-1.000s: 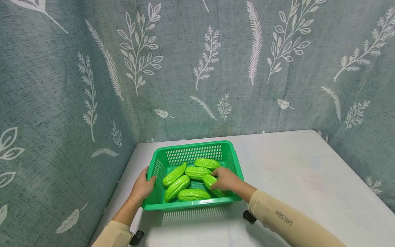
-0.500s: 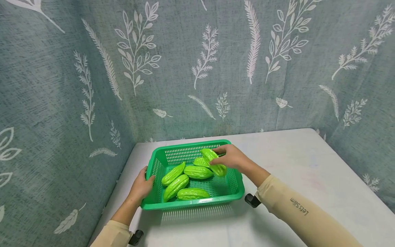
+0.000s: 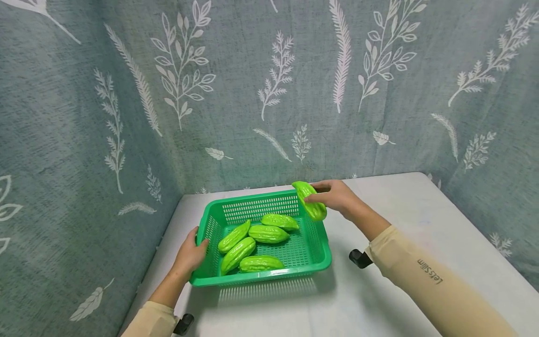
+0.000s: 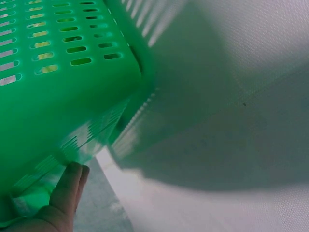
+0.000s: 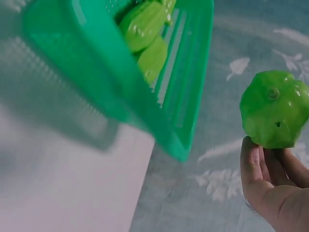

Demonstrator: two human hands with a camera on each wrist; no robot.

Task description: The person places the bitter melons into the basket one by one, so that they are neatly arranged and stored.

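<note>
In the head view, a green slotted plastic basket (image 3: 269,275) stands on the table with several bitter melons (image 3: 268,234) lying inside. My left hand (image 3: 191,252) grips its left side, thumb at the rim. The left wrist view has those fingers (image 4: 67,191) against the basket's outer wall (image 4: 63,113). Over the back right corner, my right hand (image 3: 340,196) holds one bright green bitter melon (image 3: 310,202) between thumb and fingers, tilted and raised to rim height or above. Its blunt stem end (image 5: 273,94) faces the camera in the right wrist view.
A white-covered table (image 3: 391,220) extends to the right of the basket. Grey-green curtains (image 3: 252,150) with white leaf prints hang behind it and on both sides. Black wrist cameras (image 3: 360,258) sit below the forearms.
My right hand has taken one bitter melon from the basket's right front part, lifting it up and toward the back right corner. My left hand keeps its hold on the basket.
</note>
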